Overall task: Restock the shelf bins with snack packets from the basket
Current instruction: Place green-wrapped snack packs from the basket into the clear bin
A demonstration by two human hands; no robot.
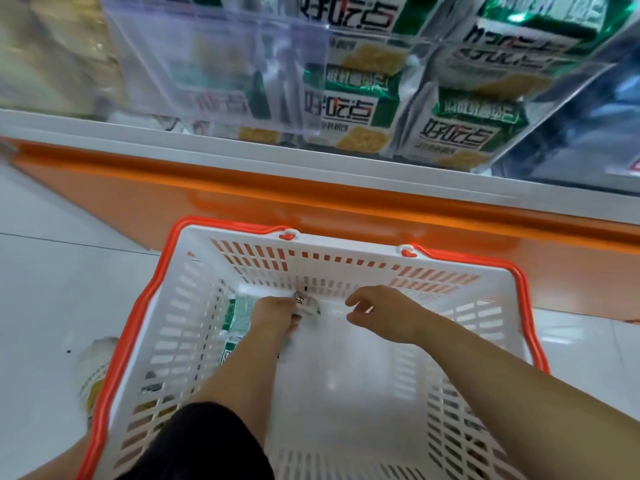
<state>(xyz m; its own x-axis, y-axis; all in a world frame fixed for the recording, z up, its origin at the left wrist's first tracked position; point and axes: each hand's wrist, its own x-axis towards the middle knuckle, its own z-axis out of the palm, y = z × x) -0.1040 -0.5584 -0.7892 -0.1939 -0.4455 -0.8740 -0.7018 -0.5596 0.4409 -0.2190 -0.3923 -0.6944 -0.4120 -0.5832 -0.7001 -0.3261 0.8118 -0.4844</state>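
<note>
A white basket (166,341) with an orange rim stands on the floor in front of the shelf. Deep inside it, my left hand (273,315) grips a green and white snack packet (306,303) near the far wall. More green packets (239,317) lie under and left of that hand. My right hand (377,311) hovers just to the right, fingers loosely curled, holding nothing. Above, clear shelf bins (221,64) hold matching green and white packets (353,109); the left bin looks partly filled.
The shelf's white ledge (311,164) and orange base (242,202) run across the view behind the basket. White floor tiles (52,289) lie on the left. A shoe (91,372) shows beside the basket's left side, and a dark-clad knee (207,441) is at the bottom.
</note>
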